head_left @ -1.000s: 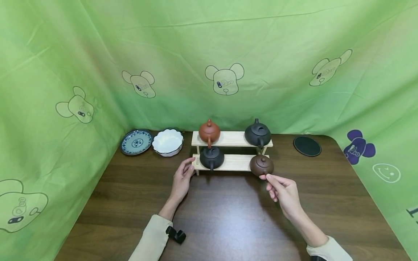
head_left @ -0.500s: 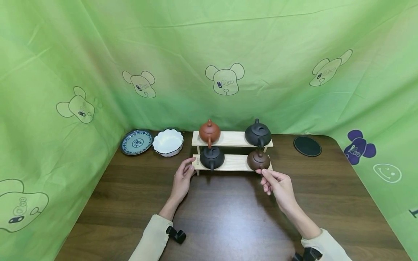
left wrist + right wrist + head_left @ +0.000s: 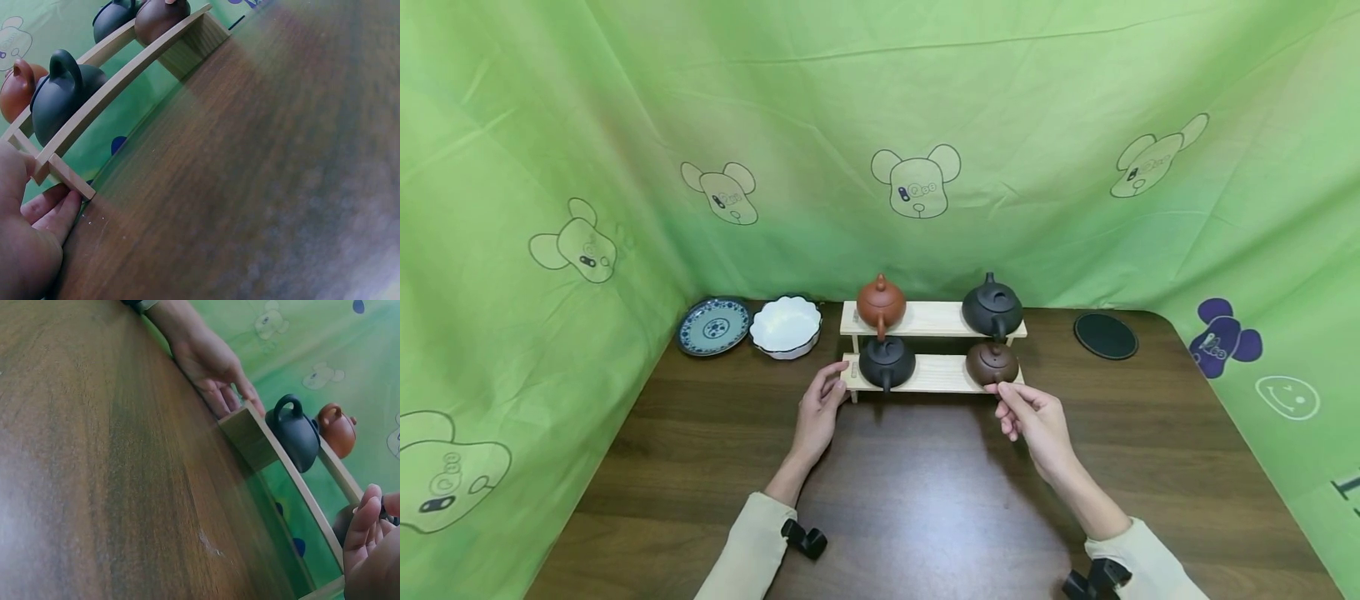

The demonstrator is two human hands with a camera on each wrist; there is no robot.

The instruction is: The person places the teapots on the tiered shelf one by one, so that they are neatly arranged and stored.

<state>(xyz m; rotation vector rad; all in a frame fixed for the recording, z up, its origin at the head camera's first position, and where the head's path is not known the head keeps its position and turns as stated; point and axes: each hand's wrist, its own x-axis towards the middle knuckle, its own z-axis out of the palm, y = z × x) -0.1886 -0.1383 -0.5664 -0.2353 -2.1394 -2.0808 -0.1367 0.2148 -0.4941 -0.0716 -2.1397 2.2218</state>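
Note:
A two-tier wooden display stand (image 3: 943, 374) holds several teapots. My left hand (image 3: 817, 417) grips the left end of its lower step; in the left wrist view the fingers (image 3: 55, 215) lie beside the short leg. My right hand (image 3: 1043, 427) pinches the handle of a dark brown teapot (image 3: 992, 363) at the lower step's right end; the fingers hide most of that handle. A black teapot (image 3: 887, 362) sits at the left of the same step. Above stand a reddish-brown teapot (image 3: 882, 302) on the left and a larger black teapot (image 3: 992, 307) on the right.
On the table's far left lie a blue patterned plate (image 3: 713, 327) and a white scalloped bowl (image 3: 786, 327). A black oval coaster (image 3: 1106, 336) is at the right. Green printed cloth (image 3: 820, 233) hangs behind and on both sides of the wooden table (image 3: 910, 500).
My right hand has brought the dark brown teapot left and back, from the step's front right corner onto the lower step. The left hand has stayed in place.

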